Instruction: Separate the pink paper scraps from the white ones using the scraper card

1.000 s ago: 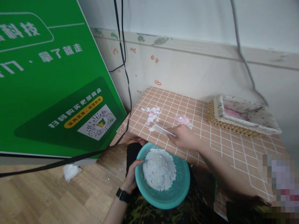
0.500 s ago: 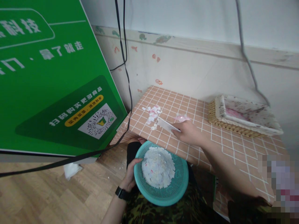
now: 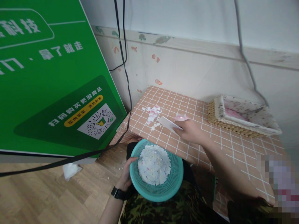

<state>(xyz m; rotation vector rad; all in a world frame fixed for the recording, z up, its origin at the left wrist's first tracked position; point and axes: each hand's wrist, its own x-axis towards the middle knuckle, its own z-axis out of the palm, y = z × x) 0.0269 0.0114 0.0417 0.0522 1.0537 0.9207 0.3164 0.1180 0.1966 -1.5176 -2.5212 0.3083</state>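
Note:
My left hand [image 3: 128, 173] grips the rim of a round teal plastic basket [image 3: 174, 180], its thumb over the edge and its other fingers hidden beneath. Heaped inside is a mound of small white paper scraps [image 3: 154, 165]. The basket sits at my lap, just below the table edge. Over the table, my right hand [image 3: 188, 130] is closed on a flat white card [image 3: 168, 124]. Its far edge is beside loose paper scraps [image 3: 153, 114], some white and some pinkish. Behind the right hand lies a pink, shiny, plastic-looking item [image 3: 181, 117], partly covered by it.
The table [image 3: 191, 107] has a brown checked cover. A lined wicker basket [image 3: 235, 123] stands at its right rear. Left is a green panel [image 3: 58, 77], with a black cable [image 3: 127, 84] hanging in front. A crumpled white piece [image 3: 71, 171] lies on the wooden floor.
The teal basket and my left hand have shifted a little left and up. My right hand and the card have moved slightly to the right, away from the loose scraps.

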